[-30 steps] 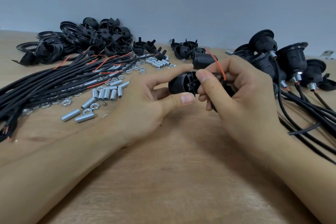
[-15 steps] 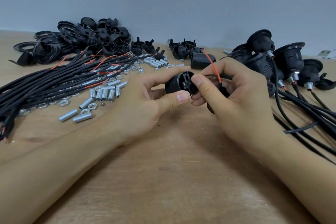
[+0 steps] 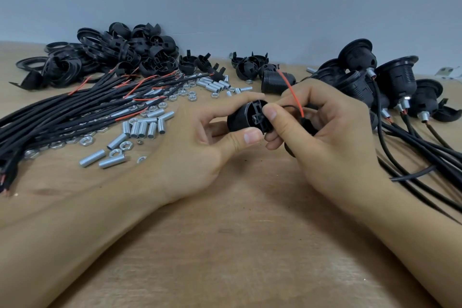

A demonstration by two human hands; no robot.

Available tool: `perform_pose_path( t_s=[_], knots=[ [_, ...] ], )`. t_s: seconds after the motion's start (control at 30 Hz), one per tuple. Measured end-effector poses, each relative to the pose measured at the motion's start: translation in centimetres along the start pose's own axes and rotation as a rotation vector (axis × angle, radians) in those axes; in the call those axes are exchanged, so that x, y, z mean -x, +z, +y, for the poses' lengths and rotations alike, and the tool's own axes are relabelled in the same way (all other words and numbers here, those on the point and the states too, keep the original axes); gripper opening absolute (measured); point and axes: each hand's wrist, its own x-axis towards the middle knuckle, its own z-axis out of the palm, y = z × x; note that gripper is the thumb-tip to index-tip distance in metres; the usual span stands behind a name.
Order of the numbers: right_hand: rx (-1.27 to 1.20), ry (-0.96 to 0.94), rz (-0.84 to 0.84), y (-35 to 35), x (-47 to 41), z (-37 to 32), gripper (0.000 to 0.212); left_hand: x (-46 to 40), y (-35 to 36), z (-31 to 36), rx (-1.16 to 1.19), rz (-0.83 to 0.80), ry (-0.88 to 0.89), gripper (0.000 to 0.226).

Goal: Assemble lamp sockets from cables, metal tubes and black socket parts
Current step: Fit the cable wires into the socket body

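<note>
Both hands have drifted slightly up and left since a second ago, right index tip now pressed closer onto the socket end; grip otherwise unchanged.

Far left: bundle of black cables [image 3: 62, 117] with red inner wires showing, laid fanned on the wooden table [image 3: 237, 245], stripped ends toward the near-left edge. Behind it a heap of black rings and caps [image 3: 112, 55]. Just right of the cables, scattered metal tubes [image 3: 140, 129] and hex nuts [image 3: 87, 140], loose within reach of the left hand, likely staged as feed stock. No bins or trays visible; parts lie straight on the table in piles.

Centre: left hand [image 3: 197, 147] grips the black socket body [image 3: 246, 120] between thumb below and index finger over the top, other fingers curled behind, holding it sideways so its terminal end faces the right hand. Right hand [image 3: 325, 137] pinches at that end with thumb and index finger, the other fingers curled round the cable part; a red wire [image 3: 291, 92] loops up out of the grip, a thin black wire beside it. Judged step: seating the wires into the socket terminals. Exact contact point hidden by the fingers.

Behind the hands: a few loose socket caps [image 3: 250, 65] and one ribbed socket shell [image 3: 275, 80] lying on its side.

Right: finished sockets [image 3: 390, 77] clustered with cables trailing toward the near-right edge, kept apart from raw parts.
</note>
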Motion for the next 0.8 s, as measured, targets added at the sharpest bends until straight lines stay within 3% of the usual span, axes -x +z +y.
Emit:
perform_pose_path(
  t_s=[0.23,0.33,0.47,0.6,0.8],
  knots=[
    [-0.062,0.134,-0.017,0.1,-0.6,-0.3,0.018,-0.6,-0.7,-0.5,0.109,0.034,-0.151,0.047],
    [-0.062,0.057,0.021,0.1,-0.4,-0.6,0.003,-0.6,-1.0,-0.6,0.209,0.029,-0.2,0.047],
    [0.072,-0.039,0.091,-0.2,-0.2,-0.8,0.006,-0.5,-1.1,-0.4,0.222,0.048,-0.205,0.045],
    [0.291,-0.172,0.041,-0.5,-0.3,-0.7,0.008,-0.6,-1.1,-0.3,0.209,0.074,-0.196,0.046],
    [0.424,-0.284,-0.015,-1.1,-0.6,-0.4,0.007,-0.6,-1.1,-0.2,0.207,0.077,-0.185,0.047]
  ],
)
